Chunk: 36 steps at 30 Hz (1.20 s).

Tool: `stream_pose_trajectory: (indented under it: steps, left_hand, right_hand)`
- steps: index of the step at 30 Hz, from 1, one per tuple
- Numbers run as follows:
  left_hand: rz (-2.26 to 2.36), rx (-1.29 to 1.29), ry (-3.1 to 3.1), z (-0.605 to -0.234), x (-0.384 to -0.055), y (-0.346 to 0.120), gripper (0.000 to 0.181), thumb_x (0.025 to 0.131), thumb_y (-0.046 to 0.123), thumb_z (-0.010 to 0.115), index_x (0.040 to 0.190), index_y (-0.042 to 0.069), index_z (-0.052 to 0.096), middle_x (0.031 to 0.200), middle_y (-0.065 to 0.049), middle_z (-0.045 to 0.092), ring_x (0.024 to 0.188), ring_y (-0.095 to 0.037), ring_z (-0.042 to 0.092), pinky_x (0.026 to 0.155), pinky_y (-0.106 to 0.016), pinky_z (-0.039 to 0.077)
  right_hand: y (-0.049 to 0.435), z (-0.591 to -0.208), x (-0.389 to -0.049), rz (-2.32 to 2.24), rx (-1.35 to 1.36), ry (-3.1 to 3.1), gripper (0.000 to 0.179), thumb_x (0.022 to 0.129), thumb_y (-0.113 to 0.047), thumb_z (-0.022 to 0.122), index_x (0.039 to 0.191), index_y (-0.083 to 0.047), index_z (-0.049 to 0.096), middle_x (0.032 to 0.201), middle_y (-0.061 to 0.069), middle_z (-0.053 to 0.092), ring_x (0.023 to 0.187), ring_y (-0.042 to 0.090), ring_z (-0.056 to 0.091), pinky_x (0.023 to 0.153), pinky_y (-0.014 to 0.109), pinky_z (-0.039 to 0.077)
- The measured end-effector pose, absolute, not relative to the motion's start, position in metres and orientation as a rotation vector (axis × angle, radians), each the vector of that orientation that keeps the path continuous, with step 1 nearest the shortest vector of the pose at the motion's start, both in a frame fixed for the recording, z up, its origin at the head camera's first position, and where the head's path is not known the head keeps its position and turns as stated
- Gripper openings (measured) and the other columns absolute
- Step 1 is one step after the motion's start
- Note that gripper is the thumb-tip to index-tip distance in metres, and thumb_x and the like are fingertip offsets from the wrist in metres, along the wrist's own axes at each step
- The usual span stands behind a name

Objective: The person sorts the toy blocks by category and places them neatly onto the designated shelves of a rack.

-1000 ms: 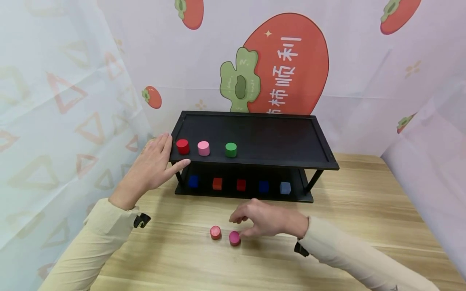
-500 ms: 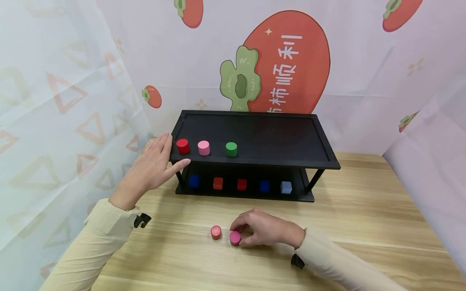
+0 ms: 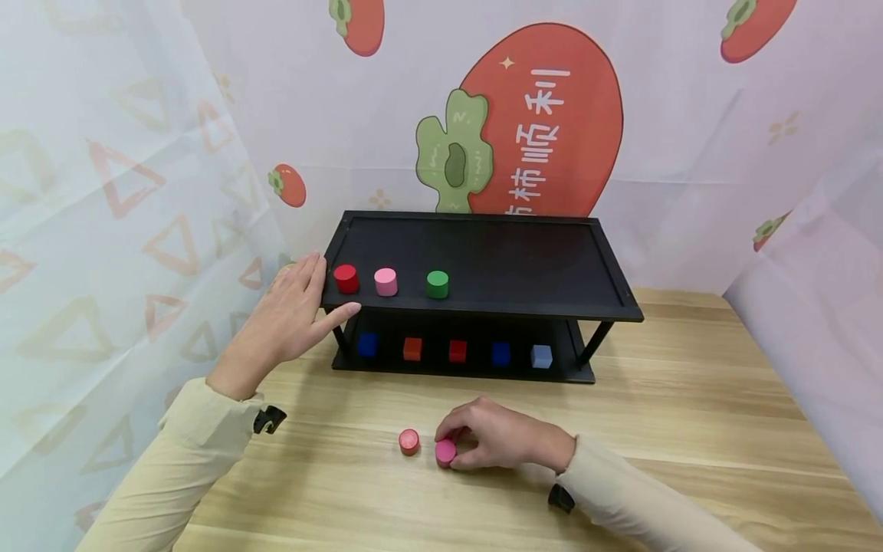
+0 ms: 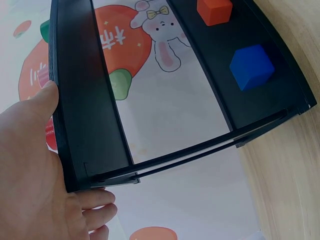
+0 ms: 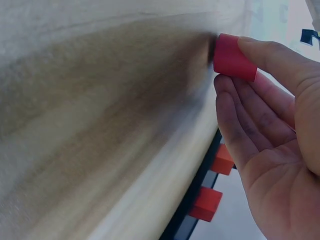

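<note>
My right hand (image 3: 486, 435) pinches a magenta cylinder block (image 3: 445, 453) between thumb and fingertips, low at the wooden table. In the right wrist view the thumb lies along one side of the magenta block (image 5: 235, 57), with the fingertips at the other. Just left of it stands a pinkish-red cylinder block (image 3: 409, 441). My left hand (image 3: 279, 314) rests against the left end of a black two-tier shelf (image 3: 510, 261), its fingers straight along the side and its thumb at the front edge. The left wrist view shows that thumb (image 4: 44, 100) on the shelf's edge.
On the upper tier stand a red cylinder (image 3: 346, 280), a pink cylinder (image 3: 386, 282) and a green cylinder (image 3: 438, 284). Several cubes line the lower tier, among them an orange cube (image 3: 412, 349) and a light blue cube (image 3: 541, 356). Printed cloth (image 3: 662, 153) hangs behind.
My right hand has come down and slightly toward me, and its thumb and fingers have closed around the magenta block. The left hand and the shelf stay put.
</note>
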<state>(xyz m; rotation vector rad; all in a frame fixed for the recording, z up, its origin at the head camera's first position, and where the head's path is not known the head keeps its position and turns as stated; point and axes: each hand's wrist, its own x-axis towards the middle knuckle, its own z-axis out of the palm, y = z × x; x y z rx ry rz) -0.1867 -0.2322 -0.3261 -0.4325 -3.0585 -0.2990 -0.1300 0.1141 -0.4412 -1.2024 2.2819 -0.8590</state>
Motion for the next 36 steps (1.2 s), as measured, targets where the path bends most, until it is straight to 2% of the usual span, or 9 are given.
stream_pose_trajectory:
  steps: [5,10,21,30,36]
  left_hand:
    - [-0.291,-0.43,-3.069,-0.325,-0.187,-0.232,0.105,0.104,0.07,0.043,0.167,-0.007,0.008,0.176,-0.027,0.009,0.164,-0.046,0.01,0.134,-0.061,0.008]
    - [-0.262,-0.434,-3.068,-0.324,-0.186,-0.231,0.104,0.105,0.069,0.042,0.166,-0.008,0.008,0.176,-0.028,0.01,0.164,-0.047,0.012,0.134,-0.061,0.009]
    - [-0.241,-0.446,-3.063,-0.326,-0.187,-0.232,0.104,0.105,0.07,0.041,0.166,-0.008,0.009,0.176,-0.028,0.01,0.163,-0.047,0.013,0.134,-0.061,0.01]
    - [-0.234,-0.453,-3.071,-0.322,-0.185,-0.231,0.103,0.106,0.068,0.041,0.166,-0.009,0.008,0.176,-0.028,0.009,0.164,-0.047,0.012,0.134,-0.061,0.01]
    - [-0.239,-0.452,-3.071,-0.323,-0.184,-0.231,0.103,0.106,0.069,0.041,0.166,-0.009,0.008,0.176,-0.029,0.009,0.163,-0.048,0.012,0.134,-0.061,0.01]
  right_hand:
    - [0.119,-0.425,-0.131,-0.846,-1.169,2.29,0.028,0.092,-0.013,0.083,0.12,-0.011,0.077,0.114,-0.008,0.076,0.1,-0.005,0.066,0.095,0.018,0.06]
    - [0.127,-0.402,-0.135,-0.83,-1.29,2.313,0.027,0.092,-0.012,0.082,0.118,-0.01,0.077,0.112,-0.005,0.077,0.099,-0.002,0.068,0.093,0.019,0.061]
    - [0.151,-0.328,-0.147,-0.768,-1.31,2.371,0.031,0.091,-0.015,0.084,0.121,-0.014,0.077,0.113,-0.008,0.077,0.101,0.0,0.07,0.092,0.021,0.062]
    - [0.167,-0.274,-0.169,-0.742,-1.304,2.497,0.033,0.089,-0.017,0.087,0.12,-0.016,0.077,0.111,-0.006,0.076,0.099,0.005,0.074,0.092,0.028,0.064]
    - [0.169,-0.256,-0.188,-0.722,-1.241,2.568,0.032,0.089,-0.018,0.087,0.12,-0.014,0.077,0.111,-0.002,0.077,0.101,0.012,0.076,0.095,0.036,0.065]
